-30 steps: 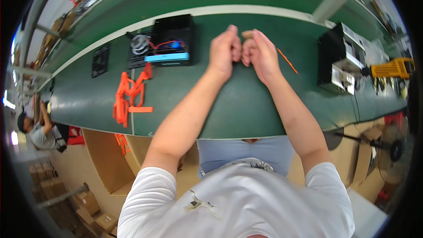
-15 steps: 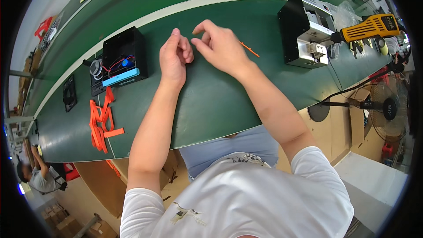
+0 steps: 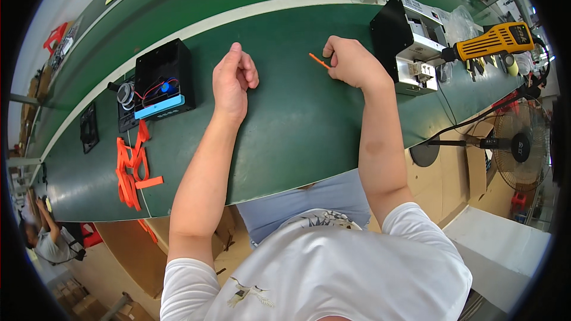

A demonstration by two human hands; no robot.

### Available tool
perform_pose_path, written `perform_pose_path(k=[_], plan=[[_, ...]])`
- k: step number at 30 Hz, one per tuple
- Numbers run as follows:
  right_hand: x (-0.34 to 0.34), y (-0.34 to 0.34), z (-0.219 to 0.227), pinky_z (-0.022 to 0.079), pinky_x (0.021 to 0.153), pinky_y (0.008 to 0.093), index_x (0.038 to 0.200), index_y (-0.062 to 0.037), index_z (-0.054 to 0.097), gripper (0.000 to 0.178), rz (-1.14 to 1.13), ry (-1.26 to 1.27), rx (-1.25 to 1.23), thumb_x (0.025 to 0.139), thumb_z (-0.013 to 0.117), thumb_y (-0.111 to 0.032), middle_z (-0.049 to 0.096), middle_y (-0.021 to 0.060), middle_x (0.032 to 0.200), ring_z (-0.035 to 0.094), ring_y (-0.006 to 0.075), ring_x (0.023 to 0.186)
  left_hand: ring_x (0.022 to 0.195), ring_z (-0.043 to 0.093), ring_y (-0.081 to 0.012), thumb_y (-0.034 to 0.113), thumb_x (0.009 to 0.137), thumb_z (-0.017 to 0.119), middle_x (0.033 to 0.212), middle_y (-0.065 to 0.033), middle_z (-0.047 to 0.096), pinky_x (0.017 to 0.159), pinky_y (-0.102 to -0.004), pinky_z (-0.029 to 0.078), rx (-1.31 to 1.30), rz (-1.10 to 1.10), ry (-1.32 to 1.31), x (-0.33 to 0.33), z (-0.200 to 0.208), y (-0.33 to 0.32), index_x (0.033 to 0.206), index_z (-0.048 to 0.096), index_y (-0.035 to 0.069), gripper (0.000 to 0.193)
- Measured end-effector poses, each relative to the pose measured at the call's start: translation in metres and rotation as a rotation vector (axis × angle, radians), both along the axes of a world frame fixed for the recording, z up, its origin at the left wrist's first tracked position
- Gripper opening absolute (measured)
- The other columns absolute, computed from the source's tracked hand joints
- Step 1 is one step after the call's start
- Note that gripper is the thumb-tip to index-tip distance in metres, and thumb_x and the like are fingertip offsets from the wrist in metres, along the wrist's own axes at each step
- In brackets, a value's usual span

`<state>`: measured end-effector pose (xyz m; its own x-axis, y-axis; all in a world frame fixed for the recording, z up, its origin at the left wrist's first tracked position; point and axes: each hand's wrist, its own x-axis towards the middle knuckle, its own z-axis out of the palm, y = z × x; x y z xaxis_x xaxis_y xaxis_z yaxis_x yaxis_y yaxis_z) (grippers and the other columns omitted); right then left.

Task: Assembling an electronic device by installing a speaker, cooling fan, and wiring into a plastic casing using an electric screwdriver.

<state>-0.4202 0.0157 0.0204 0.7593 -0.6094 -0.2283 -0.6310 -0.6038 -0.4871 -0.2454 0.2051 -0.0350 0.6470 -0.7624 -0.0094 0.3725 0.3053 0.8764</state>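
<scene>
Orange stick (image 3: 319, 61) right of box (image 3: 181, 74). Right hand (image 3: 357, 65) at stick's end: thumb and finger curled nearly together, we cannot tell if gripping. Left hand (image 3: 231, 83) nearer box, loosely curled, contents hidden. We judge slip possible: cause, end-only pinch.

Counter (image 3: 285, 137): dk green, pale-edged at back, curving w/ lens
Open box (image 3: 162, 71): blk, blue-fronted, L rear
Speaker panel (image 3: 126, 122): blk, just L of box
Frame (image 3: 89, 129): blk, flat, far L
Strap (image 3: 148, 182): orange, loosely looped, L front
Boxy unit (image 3: 407, 47): blk/silver, R rear
Orange stick (image 3: 318, 59): at R hand (image 3: 357, 62), thumb side; can't tell if resting on counter
</scene>
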Motion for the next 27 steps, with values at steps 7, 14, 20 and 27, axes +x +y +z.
perform_pose_path(k=[7, 14, 20, 27], plan=[[0.015, 0.010, 0.002, 0.052, 0.068, 0.0264, 0.116, 0.0016, 0.058, 0.037, 0.105, -0.390, 0.435, 0.081, 0.068, 0.003, 0.065, 0.0054, 0.091, 0.063, 0.0114, 0.078, 0.071, 0.058, -0.0088, 0.022, 0.098, 0.070, 0.097, -0.0059, 0.069, 0.062, -0.0242, 0.045, 0.111, 0.015, -0.150, -0.016, 0.007, -0.007, 0.122, 0.067, 0.000, 0.032], [0.033, 0.031, -0.006, 0.051, 0.069, 0.0236, 0.120, 0.0031, 0.058, 0.041, 0.183, -0.663, 0.685, 0.081, 0.069, 0.001, 0.066, 0.0071, 0.092, 0.063, 0.0096, 0.081, 0.074, 0.061, -0.0079, 0.017, 0.095, 0.075, 0.086, -0.0027, 0.072, 0.065, -0.0227, 0.047, 0.097, 0.007, -0.144, -0.015, 0.007, -0.004, 0.104, 0.074, 0.002, 0.017], [0.043, 0.048, -0.005, 0.051, 0.071, 0.0252, 0.117, -0.0031, 0.062, 0.039, 0.245, -0.799, 0.376, 0.081, 0.079, -0.003, 0.070, 0.0066, 0.097, 0.066, 0.0103, 0.078, 0.072, 0.060, -0.0076, 0.016, 0.095, 0.075, 0.085, -0.0038, 0.071, 0.065, -0.0227, 0.047, 0.070, 0.148, -0.124, -0.011, 0.003, -0.003, 0.096, 0.071, 0.003, 0.013], [0.050, 0.063, -0.012, 0.052, 0.072, 0.0262, 0.115, -0.0039, 0.063, 0.036, 0.225, -0.887, 0.075, 0.082, 0.079, -0.004, 0.074, 0.0042, 0.090, 0.071, 0.0148, 0.080, 0.073, 0.061, -0.0073, 0.014, 0.095, 0.074, 0.084, -0.0032, 0.070, 0.067, -0.0225, 0.049, 0.044, 0.186, -0.136, -0.012, 0.002, -0.003, 0.095, 0.070, 0.002, 0.012]])
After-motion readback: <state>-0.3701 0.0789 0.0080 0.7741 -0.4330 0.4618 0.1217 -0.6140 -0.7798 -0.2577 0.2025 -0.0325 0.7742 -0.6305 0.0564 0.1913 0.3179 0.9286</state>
